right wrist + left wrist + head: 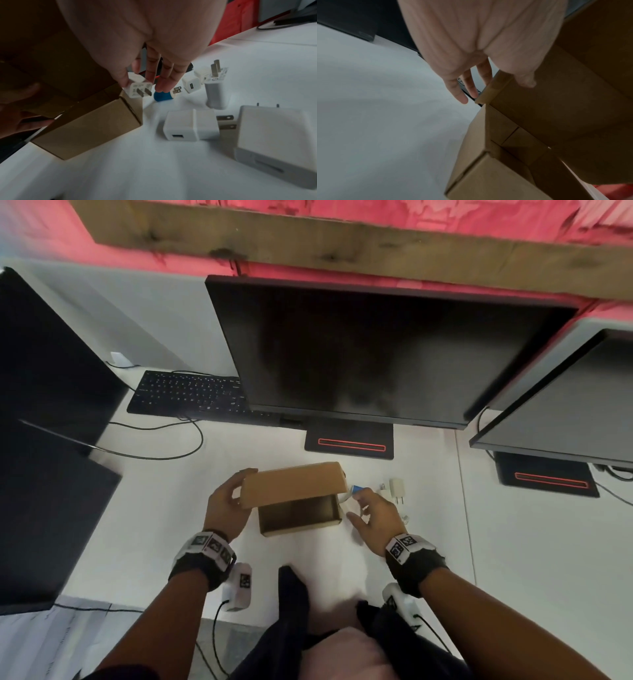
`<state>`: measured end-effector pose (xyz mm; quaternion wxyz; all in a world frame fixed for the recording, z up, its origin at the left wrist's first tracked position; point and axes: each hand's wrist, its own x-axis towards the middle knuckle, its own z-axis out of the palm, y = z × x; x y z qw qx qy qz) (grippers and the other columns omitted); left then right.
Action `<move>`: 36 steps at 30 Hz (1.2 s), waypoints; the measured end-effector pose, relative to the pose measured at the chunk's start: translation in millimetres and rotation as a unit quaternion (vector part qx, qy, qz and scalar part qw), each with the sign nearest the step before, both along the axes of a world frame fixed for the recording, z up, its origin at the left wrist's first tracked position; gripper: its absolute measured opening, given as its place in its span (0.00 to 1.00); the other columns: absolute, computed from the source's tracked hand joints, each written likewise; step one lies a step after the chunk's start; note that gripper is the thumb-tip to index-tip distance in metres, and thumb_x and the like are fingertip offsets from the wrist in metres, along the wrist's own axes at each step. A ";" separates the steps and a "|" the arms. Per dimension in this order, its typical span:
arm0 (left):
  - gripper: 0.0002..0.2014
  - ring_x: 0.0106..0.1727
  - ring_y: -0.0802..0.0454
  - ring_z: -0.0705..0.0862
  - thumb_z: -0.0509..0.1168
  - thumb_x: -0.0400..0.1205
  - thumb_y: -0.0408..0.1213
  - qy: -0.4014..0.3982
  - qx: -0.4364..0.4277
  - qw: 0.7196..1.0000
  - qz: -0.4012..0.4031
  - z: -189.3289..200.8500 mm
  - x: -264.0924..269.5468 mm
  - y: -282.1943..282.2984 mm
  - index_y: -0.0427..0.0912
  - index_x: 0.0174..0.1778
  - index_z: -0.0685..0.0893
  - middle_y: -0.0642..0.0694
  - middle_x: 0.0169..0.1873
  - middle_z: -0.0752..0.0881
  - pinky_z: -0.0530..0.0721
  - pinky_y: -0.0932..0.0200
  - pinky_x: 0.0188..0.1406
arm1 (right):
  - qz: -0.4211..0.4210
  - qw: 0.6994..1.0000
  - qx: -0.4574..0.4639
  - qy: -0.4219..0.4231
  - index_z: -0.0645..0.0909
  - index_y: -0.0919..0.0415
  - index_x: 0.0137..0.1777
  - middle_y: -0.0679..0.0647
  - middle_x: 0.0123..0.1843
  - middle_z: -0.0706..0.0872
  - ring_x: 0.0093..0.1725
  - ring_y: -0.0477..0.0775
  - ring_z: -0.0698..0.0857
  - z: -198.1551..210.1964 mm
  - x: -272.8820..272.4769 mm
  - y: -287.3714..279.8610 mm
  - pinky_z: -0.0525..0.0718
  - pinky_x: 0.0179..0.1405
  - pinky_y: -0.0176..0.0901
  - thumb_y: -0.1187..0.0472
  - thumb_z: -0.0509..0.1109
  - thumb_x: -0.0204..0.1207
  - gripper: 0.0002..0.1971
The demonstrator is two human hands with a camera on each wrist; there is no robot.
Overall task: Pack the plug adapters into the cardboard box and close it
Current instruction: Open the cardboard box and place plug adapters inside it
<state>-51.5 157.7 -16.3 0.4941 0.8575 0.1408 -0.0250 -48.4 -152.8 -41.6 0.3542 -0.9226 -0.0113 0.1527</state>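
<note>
The cardboard box point(298, 517) stands open on the white desk, and I see nothing inside it. My left hand point(226, 501) grips the left edge of its raised lid point(291, 482), thumb point(527, 81) on the inner face and fingers behind the edge. My right hand point(371, 510) is just right of the box, its straight fingertips touching a blue plug adapter point(162, 97). Its thumb lies beside a white adapter point(139, 88) at the box corner point(89, 125). Several more white adapters lie to the right: a cube one point(188, 124), a tall one point(216, 93) and a large flat one point(274, 142).
A black monitor point(376, 354) on its stand point(349, 441) rises behind the box. A black keyboard point(191, 395) with a looping cable point(164, 455) lies at back left. Other screens stand at the left point(51, 371) and right point(565, 405) edges.
</note>
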 end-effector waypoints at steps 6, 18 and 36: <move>0.16 0.56 0.51 0.86 0.60 0.87 0.30 -0.006 -0.021 0.998 0.052 13.3 10.2 -27.8 0.48 0.63 0.88 0.53 0.54 0.90 0.80 0.57 0.57 | -0.013 0.999 0.026 -0.029 0.78 0.52 0.58 0.52 0.52 0.85 0.46 0.51 0.85 2.6 -1.3 11.9 0.80 0.46 0.40 0.55 0.74 0.77 0.12; 0.40 0.65 0.37 0.82 0.61 0.77 0.73 0.222 -0.211 0.937 0.168 31.0 61.0 -17.2 0.43 0.72 0.79 0.42 0.63 0.81 0.91 0.32 0.56 | 0.016 0.999 -0.028 -0.023 0.77 0.50 0.59 0.51 0.53 0.72 0.36 0.52 0.78 -0.2 8.0 19.8 0.82 0.46 0.46 0.56 0.75 0.75 0.15; 0.35 0.53 0.38 0.92 0.79 0.60 0.59 0.228 -0.231 0.940 0.109 -39.0 10.6 -57.9 0.34 0.54 0.88 0.36 0.51 0.92 0.94 0.36 0.45 | 0.119 0.983 -0.142 0.015 0.73 0.55 0.42 0.53 0.42 0.78 0.40 0.54 0.75 9.0 9.4 77.7 0.75 0.40 0.46 0.46 0.70 0.79 0.14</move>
